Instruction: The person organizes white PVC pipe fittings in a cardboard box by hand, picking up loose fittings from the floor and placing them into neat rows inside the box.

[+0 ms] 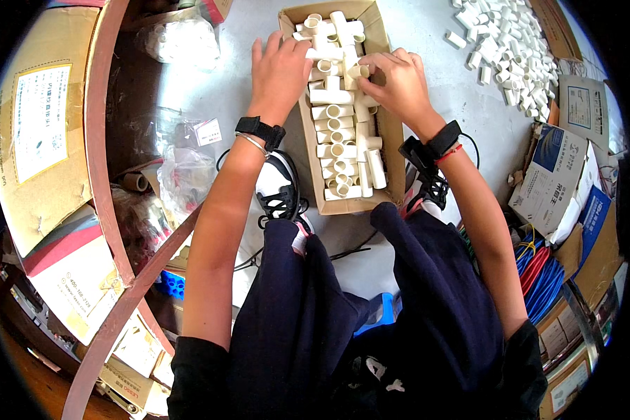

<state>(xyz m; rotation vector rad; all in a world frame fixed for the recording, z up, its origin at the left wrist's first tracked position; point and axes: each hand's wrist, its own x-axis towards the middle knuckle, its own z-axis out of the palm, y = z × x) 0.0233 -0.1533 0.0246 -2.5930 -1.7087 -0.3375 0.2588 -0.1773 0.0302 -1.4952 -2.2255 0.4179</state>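
A long cardboard box (395,157) stands on the floor between my feet, filled with white plastic pipe tees (332,96) packed in rows. The thumb and fingers of my right hand (403,81) close around the stub of one pipe tee (353,65) on the right side of the box. Across the box, my left hand (281,71) lies over the left rim with its fingers apart, beside the tees and holding nothing that I can see. Its fingertips reach the far rows; whether they touch a fitting is unclear.
Loose white pipe fittings (504,52) are heaped on the floor at the far right. Cartons (554,178) and coiled wires (541,278) sit at right. On the left are a brown shelf frame (102,131), a plastic bag (186,178) and a bag of white fittings (184,42).
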